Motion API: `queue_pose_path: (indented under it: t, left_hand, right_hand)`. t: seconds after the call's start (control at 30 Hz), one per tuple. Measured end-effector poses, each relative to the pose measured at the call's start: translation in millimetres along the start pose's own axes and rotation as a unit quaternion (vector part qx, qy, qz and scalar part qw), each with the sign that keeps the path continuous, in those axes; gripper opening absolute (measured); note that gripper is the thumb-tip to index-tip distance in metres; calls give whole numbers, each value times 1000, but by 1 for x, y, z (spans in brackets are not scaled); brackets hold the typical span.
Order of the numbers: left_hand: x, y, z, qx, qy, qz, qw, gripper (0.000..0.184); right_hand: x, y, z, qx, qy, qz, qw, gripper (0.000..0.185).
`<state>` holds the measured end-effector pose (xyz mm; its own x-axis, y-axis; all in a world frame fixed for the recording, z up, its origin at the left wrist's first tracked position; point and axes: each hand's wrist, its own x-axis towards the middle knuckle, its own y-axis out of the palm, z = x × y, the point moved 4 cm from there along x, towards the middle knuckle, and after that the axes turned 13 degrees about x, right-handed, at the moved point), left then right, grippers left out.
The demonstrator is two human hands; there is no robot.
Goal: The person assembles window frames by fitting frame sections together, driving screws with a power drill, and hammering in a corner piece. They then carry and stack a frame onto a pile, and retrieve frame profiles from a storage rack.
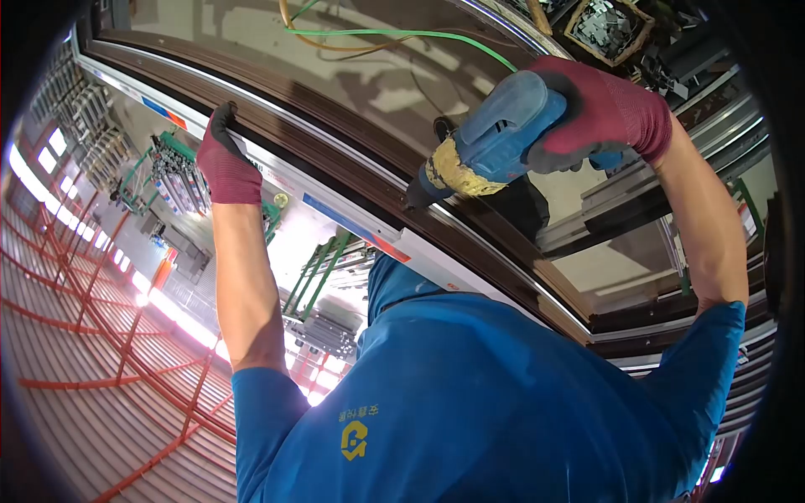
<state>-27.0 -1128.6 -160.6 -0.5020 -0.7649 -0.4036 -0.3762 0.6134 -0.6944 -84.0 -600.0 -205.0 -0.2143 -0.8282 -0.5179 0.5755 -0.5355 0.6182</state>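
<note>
My right hand (579, 117), in a maroon and dark grey glove, is wrapped around the handle of a blue cordless drill (507, 117). Yellowish tape is wound round the drill's front, and its dark nose meets the brown frame profile near the middle of the view. My left hand (228, 159), gloved alike, grips the near edge of the long brown metal frame (335, 155) further left; some of its fingers are hidden. Along that edge runs white protective film (323, 205) with blue and red print.
A green hose (402, 33) and an orange-brown cord lie beyond the frame. At the top right stands a box of small metal pieces (605, 29). Metal profiles (704, 134) lie on the right. Green racks (319, 268) holding parts stand on the floor behind.
</note>
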Motion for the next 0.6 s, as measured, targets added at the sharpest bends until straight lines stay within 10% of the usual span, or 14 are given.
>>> queue_pose_path:
  t: [0.2, 0.37, 0.5, 0.6]
  left_hand:
    - [-20, 4, -13, 26, 41, 7, 999, 25]
    - [-32, 5, -22, 138, 132, 1, 982, 29]
    - [-75, 24, -51, -75, 8, -63, 995, 29]
    - [-105, 31, -70, 13, 264, -178, 948, 65]
  right_hand:
    - [22, 16, 2, -94, -125, 157, 975, 48]
    - [-16, -24, 15, -41, -94, 34, 994, 56]
    - [-71, -45, 31, 163, -155, -66, 972, 58]
    - [-92, -10, 62, 253, -286, -111, 917, 48]
